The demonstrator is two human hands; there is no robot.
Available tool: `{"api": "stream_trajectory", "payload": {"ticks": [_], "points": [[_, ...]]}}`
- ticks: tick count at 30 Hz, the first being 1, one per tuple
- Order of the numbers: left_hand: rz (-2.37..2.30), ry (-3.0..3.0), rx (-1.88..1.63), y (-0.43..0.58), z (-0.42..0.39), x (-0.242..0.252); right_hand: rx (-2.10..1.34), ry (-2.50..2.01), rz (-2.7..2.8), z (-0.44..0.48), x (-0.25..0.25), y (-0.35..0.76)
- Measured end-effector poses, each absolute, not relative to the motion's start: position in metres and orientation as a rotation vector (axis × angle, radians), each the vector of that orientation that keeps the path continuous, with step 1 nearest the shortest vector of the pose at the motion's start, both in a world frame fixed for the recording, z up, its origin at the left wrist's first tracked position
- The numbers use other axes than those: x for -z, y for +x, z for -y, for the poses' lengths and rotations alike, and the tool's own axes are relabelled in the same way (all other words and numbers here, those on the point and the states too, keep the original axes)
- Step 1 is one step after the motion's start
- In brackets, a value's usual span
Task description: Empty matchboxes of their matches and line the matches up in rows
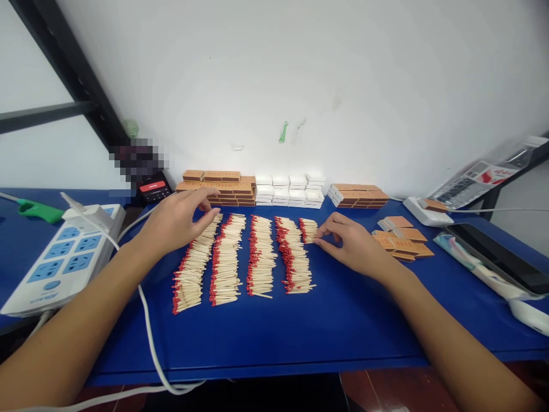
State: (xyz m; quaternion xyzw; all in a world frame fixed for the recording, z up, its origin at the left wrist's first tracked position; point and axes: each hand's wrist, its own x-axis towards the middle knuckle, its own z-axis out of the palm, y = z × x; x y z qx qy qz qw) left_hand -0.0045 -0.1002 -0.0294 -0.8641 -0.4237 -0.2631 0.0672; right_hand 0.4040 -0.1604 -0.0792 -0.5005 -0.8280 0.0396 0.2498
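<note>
Red-headed matches lie in several rows on the blue table [266, 337]. The leftmost row [191, 274] passes near my left hand [182, 217], which hovers over its far end with thumb and forefinger apart, nothing seen between them. My right hand [347, 240] is at the short rightmost row [307, 230], its thumb and forefinger pinched together at the near end of those matches. Behind the rows stand stacked orange matchboxes [234, 187] and white box trays [289, 191]. More orange boxes [360, 195] are stacked behind my right hand.
A white power strip [68, 252] with a cable [148, 320] is at the left, beside a green lighter [40, 212]. Loose matchboxes [403, 243], a black phone [500, 254] and a white adapter [424, 212] lie at the right. A wall rises behind.
</note>
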Motion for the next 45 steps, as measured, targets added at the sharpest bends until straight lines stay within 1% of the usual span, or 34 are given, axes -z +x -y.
{"api": "stream_trajectory", "payload": {"ticks": [7, 12, 17, 22, 30, 35, 39, 42, 45], "points": [[1.281, -2.594, 0.774, -0.005, 0.1, 0.03, -0.062, -1.393, 2.203, 0.158, 0.075, 0.41], [1.257, -2.589, 0.79, -0.005, 0.099, 0.03, 0.098, -1.516, 2.103, 0.151, 0.069, 0.436], [1.223, -2.58, 0.802, -0.006, 0.099, 0.032, 0.017, -1.592, 2.204, 0.144, 0.08, 0.452], [1.195, -2.584, 0.817, -0.007, 0.099, 0.033, -0.015, -1.66, 2.114, 0.142, 0.084, 0.446], [1.187, -2.591, 0.793, -0.006, 0.102, 0.032, 0.017, -1.597, 2.095, 0.147, 0.067, 0.43], [1.182, -2.584, 0.789, -0.005, 0.103, 0.033, -0.127, -1.566, 1.908, 0.145, 0.065, 0.43], [1.157, -2.619, 0.775, -0.004, 0.102, 0.033, -0.181, -1.521, 2.009, 0.14, 0.07, 0.44], [1.146, -2.617, 0.773, -0.004, 0.101, 0.033, -0.11, -1.441, 2.037, 0.135, 0.071, 0.44], [1.126, -2.611, 0.779, -0.005, 0.1, 0.035, 0.069, -1.349, 2.017, 0.127, 0.064, 0.426]]}}
